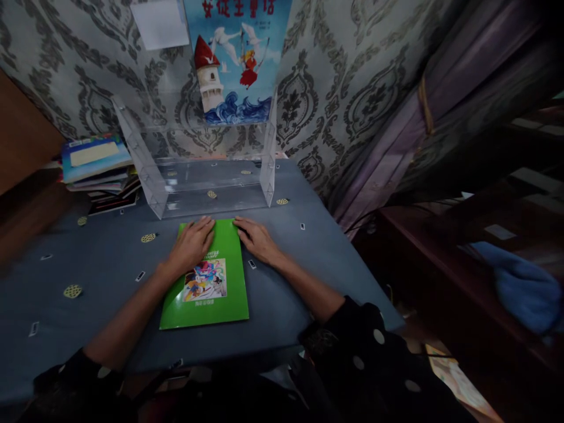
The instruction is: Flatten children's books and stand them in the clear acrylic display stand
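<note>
A green book (236, 276) with a colourful picture on its cover lies flat on the table, its printing upside down to me. My left hand (192, 242) rests on the book's far left part, fingers stretched out over the cover. At the far right corner, my right hand (256, 238) touches the book's edge with its fingertips, the palm over the cloth and the thumb apart from the fingers. Just beyond the book stands a clear acrylic rack (267, 170) with stepped side panels.
A stack of books (97, 161) stands left of the rack. The blue-grey tablecloth (291, 294) covers the table. Behind, a fairy-tale poster (238, 64) and a white sheet (161, 24) hang before patterned wallpaper. A tied curtain (392, 147) and a blue cloth (522, 288) are at right.
</note>
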Available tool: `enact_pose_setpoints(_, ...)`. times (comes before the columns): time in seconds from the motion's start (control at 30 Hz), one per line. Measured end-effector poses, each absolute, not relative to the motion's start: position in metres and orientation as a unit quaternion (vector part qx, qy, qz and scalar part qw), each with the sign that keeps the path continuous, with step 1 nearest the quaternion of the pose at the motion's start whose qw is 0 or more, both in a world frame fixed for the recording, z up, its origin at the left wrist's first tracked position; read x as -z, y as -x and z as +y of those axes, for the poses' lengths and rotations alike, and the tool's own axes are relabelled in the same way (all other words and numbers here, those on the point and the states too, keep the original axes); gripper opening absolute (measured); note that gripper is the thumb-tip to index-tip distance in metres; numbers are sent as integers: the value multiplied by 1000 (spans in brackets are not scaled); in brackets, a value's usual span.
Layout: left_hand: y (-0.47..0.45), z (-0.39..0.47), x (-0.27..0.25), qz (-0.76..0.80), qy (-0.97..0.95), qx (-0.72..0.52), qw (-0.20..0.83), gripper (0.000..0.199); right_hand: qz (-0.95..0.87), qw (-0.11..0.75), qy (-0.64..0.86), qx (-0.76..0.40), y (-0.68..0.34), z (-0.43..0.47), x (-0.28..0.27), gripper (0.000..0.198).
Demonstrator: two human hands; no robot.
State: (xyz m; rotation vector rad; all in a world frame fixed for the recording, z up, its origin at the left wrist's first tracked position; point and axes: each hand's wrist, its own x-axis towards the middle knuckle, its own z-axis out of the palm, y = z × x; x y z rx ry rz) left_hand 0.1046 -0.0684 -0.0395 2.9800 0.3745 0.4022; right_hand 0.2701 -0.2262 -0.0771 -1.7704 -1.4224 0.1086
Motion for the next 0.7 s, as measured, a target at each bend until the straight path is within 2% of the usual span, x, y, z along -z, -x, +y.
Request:
enact_pose_setpoints(0.27,-95,-58,42,146,-980,-129,46,48,-550,438,709,-52,-272,-224,78,38)
enact_pose_setpoints(0.5,-119,-72,36,41,-995,-68,63,54,-529,463,705,-91,-278,-222,77,41)
enact_pose_setpoints(0.7,-125,-82,30,-31,-997,-33,61,55,-537,452,707,-87,-278,-222,76,41)
